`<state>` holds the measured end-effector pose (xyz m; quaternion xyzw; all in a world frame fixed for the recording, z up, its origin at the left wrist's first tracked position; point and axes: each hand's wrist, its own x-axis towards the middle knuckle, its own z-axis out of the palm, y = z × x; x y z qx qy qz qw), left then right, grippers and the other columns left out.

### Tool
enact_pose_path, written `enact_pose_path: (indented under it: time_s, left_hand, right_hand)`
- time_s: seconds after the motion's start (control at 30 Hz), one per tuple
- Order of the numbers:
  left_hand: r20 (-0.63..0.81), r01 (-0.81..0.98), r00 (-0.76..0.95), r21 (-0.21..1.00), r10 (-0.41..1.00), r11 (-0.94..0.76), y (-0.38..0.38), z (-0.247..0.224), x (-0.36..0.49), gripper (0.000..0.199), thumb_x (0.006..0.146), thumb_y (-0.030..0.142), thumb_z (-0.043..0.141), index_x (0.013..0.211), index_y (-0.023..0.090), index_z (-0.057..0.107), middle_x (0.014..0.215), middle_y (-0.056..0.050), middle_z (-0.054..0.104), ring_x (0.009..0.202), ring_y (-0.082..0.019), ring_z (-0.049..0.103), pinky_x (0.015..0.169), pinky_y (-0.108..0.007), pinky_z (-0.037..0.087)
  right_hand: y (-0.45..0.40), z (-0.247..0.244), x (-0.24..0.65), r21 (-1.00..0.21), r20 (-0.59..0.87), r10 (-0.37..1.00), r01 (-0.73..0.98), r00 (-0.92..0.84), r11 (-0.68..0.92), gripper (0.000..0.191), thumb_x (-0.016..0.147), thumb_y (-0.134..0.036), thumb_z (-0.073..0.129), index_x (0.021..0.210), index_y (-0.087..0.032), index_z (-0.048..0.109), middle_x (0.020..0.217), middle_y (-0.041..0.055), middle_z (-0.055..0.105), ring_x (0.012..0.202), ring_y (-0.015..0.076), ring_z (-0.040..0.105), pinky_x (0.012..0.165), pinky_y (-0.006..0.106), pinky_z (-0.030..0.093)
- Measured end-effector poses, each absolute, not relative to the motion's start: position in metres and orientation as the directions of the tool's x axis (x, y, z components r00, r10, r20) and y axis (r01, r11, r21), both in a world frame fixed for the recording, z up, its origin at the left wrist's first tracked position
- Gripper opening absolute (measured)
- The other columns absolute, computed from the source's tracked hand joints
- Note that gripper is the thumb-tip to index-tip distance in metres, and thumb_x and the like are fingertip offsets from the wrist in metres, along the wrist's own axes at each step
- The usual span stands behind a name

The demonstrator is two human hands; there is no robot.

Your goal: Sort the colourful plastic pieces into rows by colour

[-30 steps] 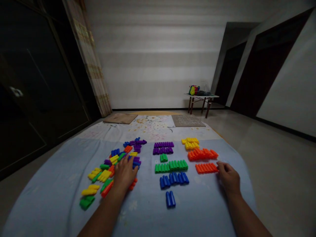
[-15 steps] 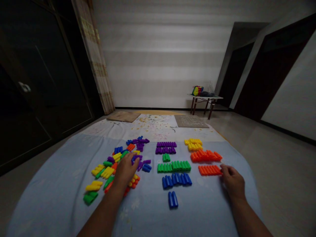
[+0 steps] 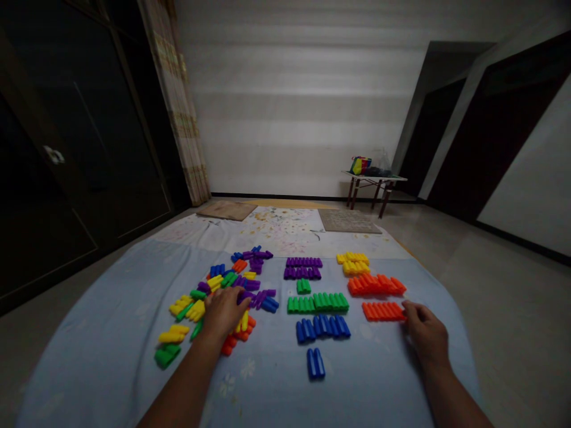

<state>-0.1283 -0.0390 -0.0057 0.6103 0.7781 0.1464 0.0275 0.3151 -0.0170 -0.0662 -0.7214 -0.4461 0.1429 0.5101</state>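
Observation:
My left hand (image 3: 224, 309) reaches over a loose pile of mixed-colour, bullet-shaped plastic pieces, its thumb and forefinger apart beside a purple piece (image 3: 247, 296). Its other fingertips are hidden behind the hand. On the right, my right hand (image 3: 425, 328) is closed in a pinch at the end of a row of orange plastic pieces (image 3: 383, 311). A second, longer orange group (image 3: 376, 285) lies behind that row. Between the hands are rows of purple pieces (image 3: 304, 262), green pieces (image 3: 331, 301) and blue pieces (image 3: 323, 328), with a blue pair (image 3: 316, 364) nearer me.
Yellow pieces (image 3: 354, 263) lie behind the orange groups. A light blue floral cloth (image 3: 267, 398) covers the table. Two flat boards, a brown one (image 3: 226, 210) and a greyish one (image 3: 349, 220), rest at its far edge. A small table (image 3: 375, 176) with bags stands by the wall.
My left hand has drawn back slightly towards me within the pile, showing more purple and green pieces behind it. My right hand stays at the end of the orange row. The view has shifted slightly.

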Motion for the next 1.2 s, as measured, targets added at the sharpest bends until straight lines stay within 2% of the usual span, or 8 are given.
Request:
enact_pose_path:
  time_s: [0.2,0.37,0.47,0.53,0.7,0.93,1.07,1.2]
  left_hand:
    - [0.165,0.935,-0.297,0.252,0.941,0.25,-0.04,-0.003,-0.131,0.029,0.077,0.043,0.046,0.088,0.025,0.065,0.095,-0.005,0.067,0.098,-0.026,0.055,0.087,-0.043,0.033]
    - [0.221,0.925,-0.348,0.238,0.911,0.296,-0.037,-0.01,-0.142,0.039,0.083,0.035,0.037,0.115,0.02,0.055,0.119,-0.011,0.058,0.112,-0.027,0.048,0.093,-0.045,0.03]
    - [0.215,0.935,-0.316,0.233,0.924,0.265,-0.036,-0.015,-0.143,0.039,0.083,0.031,0.038,0.117,0.019,0.053,0.123,-0.01,0.056,0.115,-0.025,0.047,0.094,-0.043,0.03]
    - [0.204,0.943,-0.286,0.236,0.936,0.236,-0.035,-0.016,-0.141,0.037,0.082,0.03,0.039,0.114,0.021,0.055,0.12,-0.008,0.058,0.113,-0.024,0.049,0.093,-0.04,0.032]
    - [0.144,0.957,-0.191,0.247,0.971,0.151,-0.039,-0.01,-0.134,0.025,0.081,0.034,0.042,0.091,0.025,0.063,0.093,-0.002,0.069,0.092,-0.019,0.06,0.081,-0.032,0.039]
    - [0.135,0.953,-0.225,0.235,0.965,0.19,-0.038,-0.008,-0.137,0.031,0.082,0.036,0.038,0.099,0.024,0.061,0.101,-0.005,0.067,0.096,-0.017,0.059,0.079,-0.028,0.041]
    - [0.165,0.938,-0.325,0.179,0.931,0.295,-0.019,-0.001,-0.147,0.041,0.083,0.035,0.033,0.114,0.017,0.053,0.114,-0.014,0.059,0.106,-0.024,0.054,0.085,-0.035,0.04]
    - [0.153,0.924,-0.379,0.116,0.913,0.364,0.005,0.005,-0.157,0.042,0.08,0.037,0.037,0.11,0.014,0.055,0.11,-0.019,0.06,0.101,-0.031,0.056,0.081,-0.044,0.041]
  right_hand:
    - [-0.018,-0.064,0.315,-0.854,0.234,0.795,0.509,0.56,-0.106,0.043,0.071,-0.052,0.048,0.083,-0.016,0.067,0.073,0.006,0.068,0.069,0.022,0.06,0.065,0.03,0.044]
    - [-0.017,-0.065,0.315,-0.863,0.221,0.798,0.494,0.561,-0.108,0.044,0.07,-0.053,0.049,0.084,-0.015,0.067,0.073,0.0057,0.068,0.069,0.0217,0.06,0.065,0.03,0.044]
    - [-0.017,-0.064,0.315,-0.861,0.233,0.798,0.499,0.556,-0.096,0.045,0.071,-0.053,0.049,0.084,-0.015,0.067,0.069,0.0052,0.067,0.068,0.0217,0.06,0.064,0.03,0.044]
    - [-0.018,-0.063,0.314,-0.858,0.241,0.799,0.506,0.551,-0.09,0.045,0.071,-0.053,0.048,0.085,-0.014,0.067,0.067,0.0048,0.067,0.065,0.0215,0.06,0.063,0.03,0.044]
    - [-0.02,-0.062,0.313,-0.855,0.243,0.795,0.51,0.555,-0.095,0.044,0.07,-0.052,0.049,0.086,-0.015,0.067,0.073,0.0053,0.068,0.07,0.0222,0.061,0.064,0.03,0.044]
    - [-0.018,-0.062,0.313,-0.861,0.219,0.796,0.495,0.564,-0.113,0.043,0.069,-0.052,0.049,0.084,-0.016,0.067,0.074,0.0053,0.069,0.068,0.0223,0.06,0.064,0.031,0.044]
    - [-0.013,-0.064,0.315,-0.86,0.228,0.802,0.5,0.552,-0.101,0.042,0.069,-0.052,0.049,0.082,-0.016,0.067,0.077,0.0064,0.069,0.073,0.0236,0.061,0.067,0.031,0.044]
    - [-0.012,-0.065,0.313,-0.88,0.223,0.806,0.468,0.548,-0.074,0.044,0.069,-0.053,0.049,0.083,-0.015,0.066,0.076,0.0068,0.069,0.073,0.023,0.061,0.066,0.03,0.044]
